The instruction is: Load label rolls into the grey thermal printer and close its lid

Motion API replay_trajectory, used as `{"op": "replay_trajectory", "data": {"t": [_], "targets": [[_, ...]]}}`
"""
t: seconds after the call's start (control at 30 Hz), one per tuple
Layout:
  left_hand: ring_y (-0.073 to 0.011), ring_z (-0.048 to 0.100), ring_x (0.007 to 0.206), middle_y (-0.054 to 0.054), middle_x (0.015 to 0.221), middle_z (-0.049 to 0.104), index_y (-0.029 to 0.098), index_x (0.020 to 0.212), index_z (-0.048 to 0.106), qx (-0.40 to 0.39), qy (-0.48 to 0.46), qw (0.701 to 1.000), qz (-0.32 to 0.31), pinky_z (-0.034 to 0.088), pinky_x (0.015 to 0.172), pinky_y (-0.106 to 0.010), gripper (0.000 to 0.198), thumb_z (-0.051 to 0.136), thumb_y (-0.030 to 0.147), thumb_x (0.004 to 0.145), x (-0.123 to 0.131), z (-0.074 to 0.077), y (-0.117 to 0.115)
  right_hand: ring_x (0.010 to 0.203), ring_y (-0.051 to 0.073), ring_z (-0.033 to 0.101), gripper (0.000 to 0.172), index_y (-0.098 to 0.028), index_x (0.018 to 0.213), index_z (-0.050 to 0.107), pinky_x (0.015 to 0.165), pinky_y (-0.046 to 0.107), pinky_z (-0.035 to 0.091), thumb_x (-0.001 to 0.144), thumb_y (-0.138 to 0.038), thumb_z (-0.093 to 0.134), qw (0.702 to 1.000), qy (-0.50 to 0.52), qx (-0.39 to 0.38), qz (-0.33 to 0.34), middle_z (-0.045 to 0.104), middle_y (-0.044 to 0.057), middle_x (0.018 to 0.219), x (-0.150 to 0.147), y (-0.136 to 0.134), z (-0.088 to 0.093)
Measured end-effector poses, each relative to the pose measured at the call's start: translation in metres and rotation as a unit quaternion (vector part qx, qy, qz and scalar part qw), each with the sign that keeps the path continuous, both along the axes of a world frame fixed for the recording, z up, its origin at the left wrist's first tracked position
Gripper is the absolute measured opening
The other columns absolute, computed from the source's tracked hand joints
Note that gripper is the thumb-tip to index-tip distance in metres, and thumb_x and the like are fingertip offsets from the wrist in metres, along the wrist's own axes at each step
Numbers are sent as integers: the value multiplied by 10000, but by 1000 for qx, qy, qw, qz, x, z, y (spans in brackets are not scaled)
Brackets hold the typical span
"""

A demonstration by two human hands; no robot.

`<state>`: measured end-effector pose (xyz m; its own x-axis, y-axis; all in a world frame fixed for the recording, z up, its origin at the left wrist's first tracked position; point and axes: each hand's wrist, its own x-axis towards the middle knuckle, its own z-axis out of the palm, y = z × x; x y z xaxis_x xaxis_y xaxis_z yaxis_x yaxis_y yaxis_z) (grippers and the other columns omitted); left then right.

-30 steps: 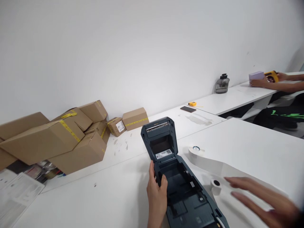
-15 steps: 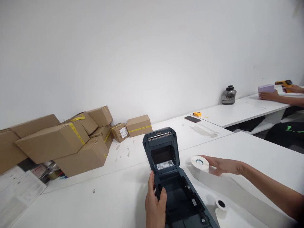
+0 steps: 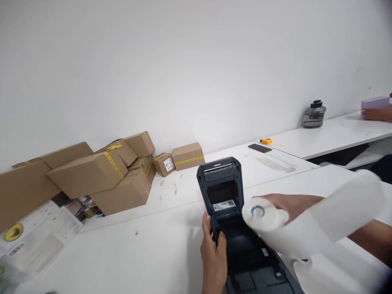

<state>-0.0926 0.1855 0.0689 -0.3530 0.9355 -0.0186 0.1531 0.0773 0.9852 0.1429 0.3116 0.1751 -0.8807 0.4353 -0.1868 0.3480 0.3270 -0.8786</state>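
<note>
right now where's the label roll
Head view, right of centre: the label roll sits in the right hand, above the open printer, paper trailing rightward.

Bright, even indoor light, soft shadows; motion blur on the paper roll [image 3: 306,228], stretched edges.

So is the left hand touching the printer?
Touching. Head view: left hand grips the printer by its wall, thumb inside; right hand holds the paper roll.
</note>
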Motion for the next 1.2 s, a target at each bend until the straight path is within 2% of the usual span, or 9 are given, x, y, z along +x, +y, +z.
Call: {"op": "replay_trajectory", "data": {"t": [0.27,0.5,0.63,0.77,0.9,0.97,1.03,1.13,1.2], "targets": [[-262,290,1548,-128,1691,269,198,1606,199,26,-84,996,-12,274,1248,-381,765,513,452,956,2,-9,-1,1043,384,660,730,-233,1120,686,904,494,509,441,-418,881,948,-186,235,104,708,86,1130,-70,-36,13],[-266,321,1516,-125,1623,375,215,1539,390,38,-82,996,-2,270,1248,-409,633,521,405,950,2,-6,-6,1064,410,651,701,-247,1103,708,902,494,505,457,-473,860,933,-231,254,108,721,89,1101,-82,-38,8],[-268,374,1467,-116,1484,517,208,1259,653,64,-39,997,6,260,1245,-409,382,502,332,931,2,-4,-6,1171,451,624,793,-211,1189,708,1000,545,467,490,-558,847,928,-245,249,128,724,128,1194,-92,-29,-8],[-279,390,1454,-95,1451,541,236,1044,718,73,-27,997,9,284,1227,-418,252,514,304,914,2,-6,-5,1236,442,615,871,-163,1310,666,1046,542,463,584,-621,812,936,-195,266,127,692,172,1299,-95,-24,-25],[-304,408,1444,-104,1445,553,235,1012,734,81,-19,996,9,306,1211,-444,222,556,288,890,1,-8,-3,1040,340,711,530,-226,1142,735,896,434,545,767,-601,730,949,-97,292,71,753,101,1132,-79,-37,-13],[-312,417,1441,-104,1439,563,235,988,739,80,-24,996,9,308,1211,-453,199,583,280,874,1,-6,-3,850,261,714,338,-255,946,736,752,362,549,901,-568,616,947,-9,319,-27,755,51,940,-66,-43,5],[-315,417,1447,-103,1430,572,235,967,741,69,-30,997,10,303,1216,-452,175,615,277,852,1,-3,-3,782,226,674,353,-254,820,675,712,342,530,973,-537,531,888,121,395,-202,716,39,838,-56,-42,26],[-329,419,1457,-106,1470,554,230,1024,742,50,-45,998,2,321,1212,-429,252,707,276,778,1,3,-7,1056,269,653,365,-257,989,678,963,428,501,997,-563,481,762,243,456,-392,715,74,1080,-50,-21,50],[-345,440,1446,-113,1515,529,226,1170,714,41,-62,997,-12,349,1200,-422,471,778,259,705,1,6,-12,1231,296,606,473,-283,1175,676,1087,502,440,1018,-616,379,789,231,403,-402,680,77,1285,-54,-2,56]]}}
